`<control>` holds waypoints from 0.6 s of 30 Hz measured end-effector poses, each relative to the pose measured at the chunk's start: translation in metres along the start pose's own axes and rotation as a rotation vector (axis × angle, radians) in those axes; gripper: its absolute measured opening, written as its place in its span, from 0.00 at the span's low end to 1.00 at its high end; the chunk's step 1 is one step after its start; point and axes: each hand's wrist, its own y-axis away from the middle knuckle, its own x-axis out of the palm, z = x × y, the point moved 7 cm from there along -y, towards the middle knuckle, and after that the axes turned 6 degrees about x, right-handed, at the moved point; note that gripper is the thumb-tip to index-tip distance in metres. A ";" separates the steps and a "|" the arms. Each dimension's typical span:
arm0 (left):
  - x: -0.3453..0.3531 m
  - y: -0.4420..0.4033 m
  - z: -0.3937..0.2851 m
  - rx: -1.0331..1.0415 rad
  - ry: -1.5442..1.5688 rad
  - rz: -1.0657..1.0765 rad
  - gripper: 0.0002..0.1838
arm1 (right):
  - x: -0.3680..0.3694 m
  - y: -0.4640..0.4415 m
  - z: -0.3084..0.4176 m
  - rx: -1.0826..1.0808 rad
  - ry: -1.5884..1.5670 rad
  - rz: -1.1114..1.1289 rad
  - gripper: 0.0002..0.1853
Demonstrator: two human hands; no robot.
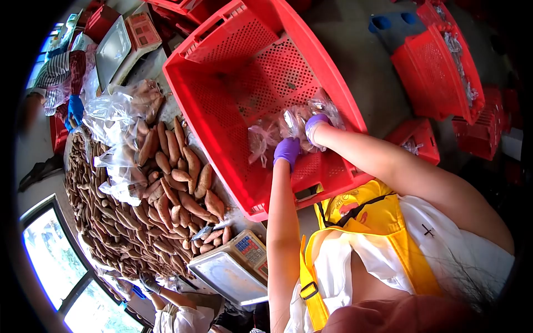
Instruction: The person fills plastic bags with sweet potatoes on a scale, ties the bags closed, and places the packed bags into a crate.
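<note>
While both purple-gloved hands reach down into the big red crate (205,111), left hand (287,150) and right hand (316,130) sit side by side on the clear bagged packs (266,136) against the crate's near end; fingers look curled, but plastic and gloves hide the tips, so cannot tell whether either grips or only presses; packs lie bunched inside the crate, rest of its perforated floor showing.

Risks, judged: thin film could snag on the crate's holes and tear if dragged; a loosely tied bag could open if pulled by its side; packs could bruise if pushed hard against the wall; slick gloves on slick plastic could let one slip.

Counts: one big crate; two hands in it; packs overlap, several, exact number unclear; two scales, one (225,277) by the crate's lower corner, one (114,50) beyond its upper left; loose brown tubers (191,166) left of the crate on the tabletop (236,215), far too many to count; one heap of clear plastic bags (116,133) over them, number unclear; at least three other red crates (433,72) right of the big one; two co-workers left of it, one showing a blue-gloved hand (74,111).
</note>
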 end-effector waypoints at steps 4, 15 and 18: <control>-0.015 0.027 0.009 -0.107 0.336 -0.010 0.13 | -0.022 -0.001 -0.009 0.025 -0.016 -0.166 0.20; 0.116 -0.049 0.075 -0.012 -0.052 -0.266 0.51 | -0.122 0.095 -0.112 0.065 -0.557 -0.912 0.13; 0.078 -0.038 0.031 0.092 0.071 -0.107 0.47 | -0.100 0.076 -0.099 0.068 -0.455 -0.698 0.15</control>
